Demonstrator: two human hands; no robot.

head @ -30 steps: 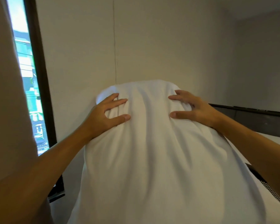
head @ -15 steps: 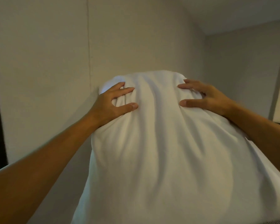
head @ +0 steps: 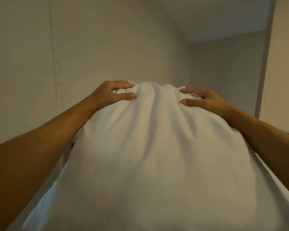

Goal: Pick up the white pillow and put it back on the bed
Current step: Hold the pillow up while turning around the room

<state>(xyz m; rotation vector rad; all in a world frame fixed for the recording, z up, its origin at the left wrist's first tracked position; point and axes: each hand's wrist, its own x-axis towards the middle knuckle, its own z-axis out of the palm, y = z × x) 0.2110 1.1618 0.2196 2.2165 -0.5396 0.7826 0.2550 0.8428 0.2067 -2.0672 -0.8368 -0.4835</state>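
Observation:
The white pillow (head: 148,155) fills the lower middle of the head view, held up in front of me with its far end raised. My left hand (head: 112,94) grips its upper left corner, fingers dug into the fabric. Its upper right corner is pinched by my right hand (head: 202,101), thumb underneath and fingers over the top edge. The pillow hides the bed almost entirely; only a dark strip shows at the far right edge.
A plain beige wall (head: 90,39) stands close ahead, with a thin vertical seam on the left. A room corner and lowered ceiling section (head: 223,22) lie to the upper right. A pale vertical panel (head: 284,72) runs along the right edge.
My view has swung right, away from the window, which has left the frame. The pillow now reaches farther forward and sits lower in the view, both hands still gripping its top corners.

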